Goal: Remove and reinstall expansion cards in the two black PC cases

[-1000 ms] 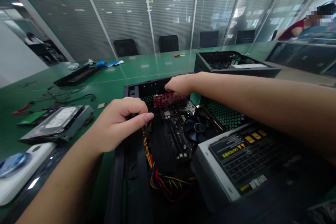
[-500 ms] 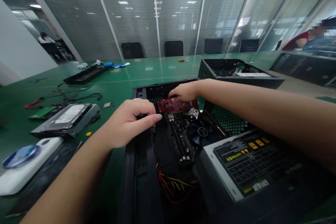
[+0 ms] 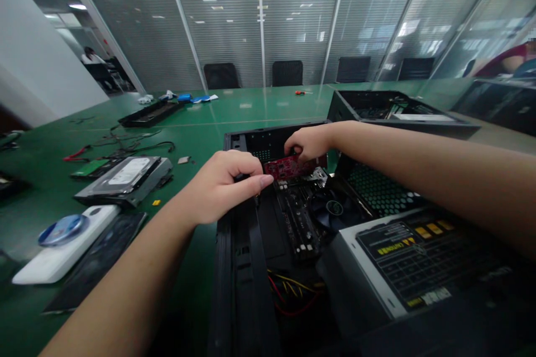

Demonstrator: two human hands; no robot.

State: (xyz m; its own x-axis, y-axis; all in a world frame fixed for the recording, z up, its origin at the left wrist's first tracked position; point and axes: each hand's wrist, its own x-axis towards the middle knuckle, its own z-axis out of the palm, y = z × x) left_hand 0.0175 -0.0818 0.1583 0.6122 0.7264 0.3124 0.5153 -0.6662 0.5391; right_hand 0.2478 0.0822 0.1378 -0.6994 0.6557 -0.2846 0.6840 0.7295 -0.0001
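Observation:
A computer case (image 3: 237, 268) lies open in front of me. A red graphics card (image 3: 278, 169) stands on edge over the black motherboard (image 3: 299, 228), and my right hand (image 3: 310, 144) is closed on its upper edge; the fingertips are partly hidden. My left hand (image 3: 228, 185) is closed over the case's left edge, its fingers curled and its thumb reaching inward close to the card's left end. Near the card sits a CPU fan (image 3: 334, 208). A power supply (image 3: 412, 262) with a caution label fills the near right, beside red and yellow wires (image 3: 288, 284).
On the left lie a hard drive (image 3: 125, 175), a white power bank (image 3: 62, 256) with a round blue item on it, cables (image 3: 129, 145) and a black tray (image 3: 151, 113). Behind stand another open case (image 3: 402, 117) and a screwdriver (image 3: 302, 92). A person sits far right.
The view has turned a little left, so everything sits farther right. My right hand's fingers are more curled on the graphics card. My left hand keeps nearly the same pose at the case edge.

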